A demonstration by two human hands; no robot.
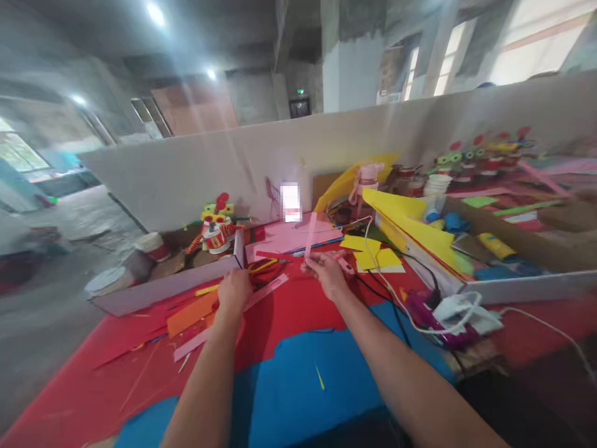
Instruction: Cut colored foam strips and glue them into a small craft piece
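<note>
My right hand [326, 275] is closed, pinching a pale pink paper strip [311, 235] that stands nearly upright from the fingertips. A thin red strip [280, 255] reaches leftward close to those fingers. My left hand [234, 289] is curled with its back to me, at the corner of a low cardboard tray [168, 287]; whatever its fingers hold is hidden. Beside the left hand lie orange paper [191, 316] and a long pink paper strip [268, 292]. Yellow-handled scissors [263, 266] rest between the hands, partly covered.
A cup figure [217, 233] with red spiral arms stands in the left tray. Yellow paper pieces [380, 258] lie right of my right hand. A purple glue gun [436, 320] and a white cable [396, 298] are farther right, before a box [517, 287] of supplies. Blue material [321, 379] covers the near edge.
</note>
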